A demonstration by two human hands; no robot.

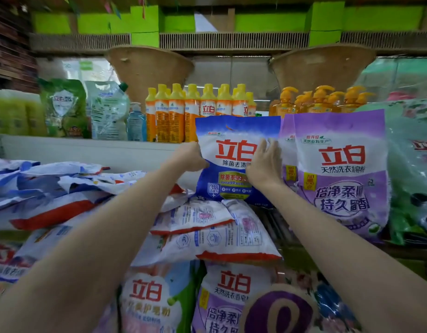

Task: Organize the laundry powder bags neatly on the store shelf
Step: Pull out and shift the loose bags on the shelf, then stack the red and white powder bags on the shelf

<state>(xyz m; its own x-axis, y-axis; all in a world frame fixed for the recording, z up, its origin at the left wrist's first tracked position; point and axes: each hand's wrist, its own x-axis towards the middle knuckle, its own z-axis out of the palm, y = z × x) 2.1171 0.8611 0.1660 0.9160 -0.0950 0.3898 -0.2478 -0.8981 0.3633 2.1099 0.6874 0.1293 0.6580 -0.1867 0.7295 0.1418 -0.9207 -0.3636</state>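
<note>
So both arms are stretched out toward the shelf and a blue and white laundry powder bag [234, 159] is standing upright in the middle, propped on top of a messy pile of white and red bags [214, 234] lying flat. The left hand [192, 157] has its grip curled round the bag's left edge, fingers tucked behind it so you can't really see them. The right hand [265, 164] is flat against the front of the bag near its right edge, fingers straight and spread a bit, pressing rather than pinching. Just to the right, touching or nearly touching the blue bag, two purple laundry powder bags [339, 174] stand upright one behind the other, the front one facing out with big red characters. Further right there's a green bag [409, 169], blurry, can't read much. To the left is another heap of blue, white and red bags [51, 191] all flopped over each other. Near the bottom, lower down, more bags stand in a row, a pink and green one [150, 301] and a purple one [229, 299]. On the far ledge behind everything sits a row of orange bottles with yellow caps [198, 111], orange pump bottles [323, 99] to the right of those, and a green refill pouch [64, 108] off to the left
</note>
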